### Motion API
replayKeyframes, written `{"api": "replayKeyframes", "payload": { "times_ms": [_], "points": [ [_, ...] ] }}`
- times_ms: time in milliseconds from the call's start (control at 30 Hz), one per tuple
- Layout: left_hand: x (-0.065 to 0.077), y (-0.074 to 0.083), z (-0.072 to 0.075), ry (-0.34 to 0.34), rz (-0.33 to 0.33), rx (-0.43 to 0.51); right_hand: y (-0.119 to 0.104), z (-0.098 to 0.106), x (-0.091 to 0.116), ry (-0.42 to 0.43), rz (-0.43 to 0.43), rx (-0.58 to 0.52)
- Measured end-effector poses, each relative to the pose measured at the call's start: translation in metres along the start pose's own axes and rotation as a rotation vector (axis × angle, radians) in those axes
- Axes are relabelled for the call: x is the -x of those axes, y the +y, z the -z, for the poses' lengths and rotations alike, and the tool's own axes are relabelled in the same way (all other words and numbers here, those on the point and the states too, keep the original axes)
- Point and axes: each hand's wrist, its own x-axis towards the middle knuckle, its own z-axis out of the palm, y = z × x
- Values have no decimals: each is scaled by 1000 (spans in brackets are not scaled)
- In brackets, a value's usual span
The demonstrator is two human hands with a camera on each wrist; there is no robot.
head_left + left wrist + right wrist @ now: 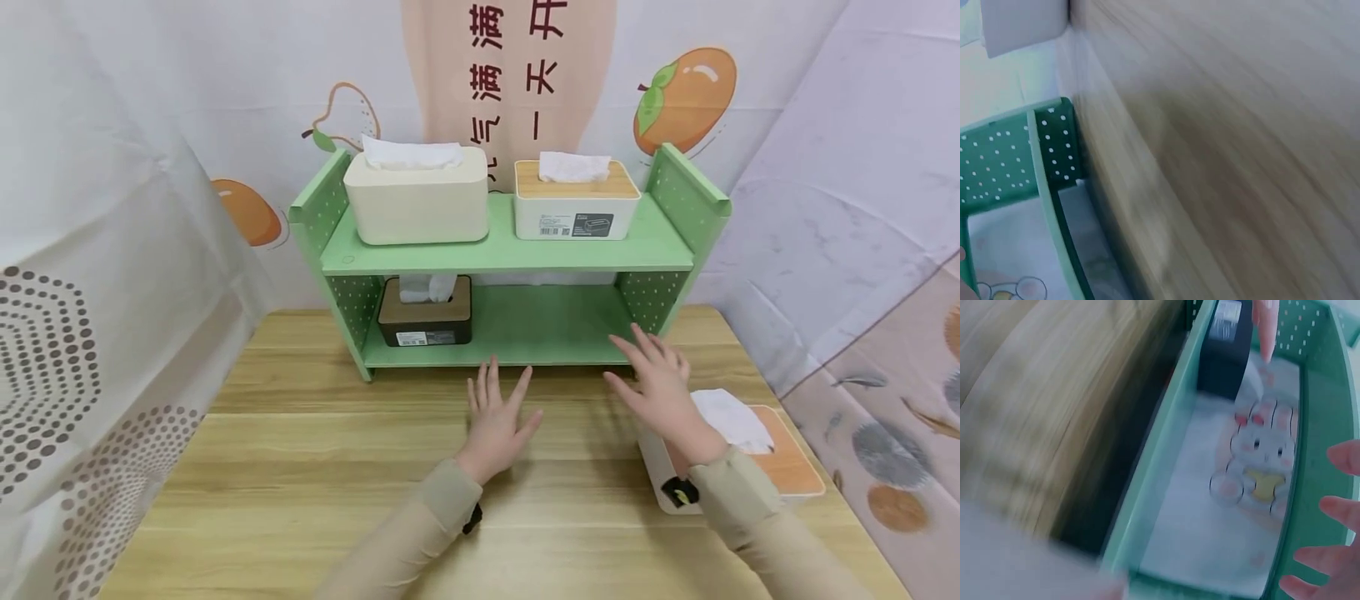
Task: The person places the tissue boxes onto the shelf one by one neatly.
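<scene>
My left hand (495,425) is held over the tabletop in front of the green shelf (510,250), fingers spread and holding nothing. To its right, my right hand (663,392) has its fingers apart near the shelf's right front corner, also holding nothing. Beneath the right wrist, a white tissue box with an orange-brown lid (787,458) stands on the table, partly hidden by the hand and sleeve. A dark tissue box with a brown top (425,312) sits at the left of the lower shelf level. In the right wrist view, spread fingers (1335,550) show at the right edge.
On the upper level stand a cream tissue box (420,200) at left and a white tissue box with a wooden lid (577,204) at right. Raised perforated side panels (686,187) bound the shelf. The wooden table (300,467) meets printed cloth (127,250) around it.
</scene>
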Motion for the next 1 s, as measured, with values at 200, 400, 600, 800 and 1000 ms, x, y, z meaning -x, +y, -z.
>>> {"api": "replayKeyframes", "payload": {
  "times_ms": [200,400,600,800,1000],
  "points": [
    [-5,18,-5,-36,-9,106,38,29,19,22,-55,15],
    [-10,36,-11,-84,-3,153,78,52,37,13,-95,24],
    [-16,55,-20,-123,-4,201,112,68,58,-86,-186,37],
    [-21,75,-33,-190,9,203,143,74,79,-193,-269,41],
    [-26,97,-48,-261,39,172,166,78,95,-343,-352,-9]
  ]
}}
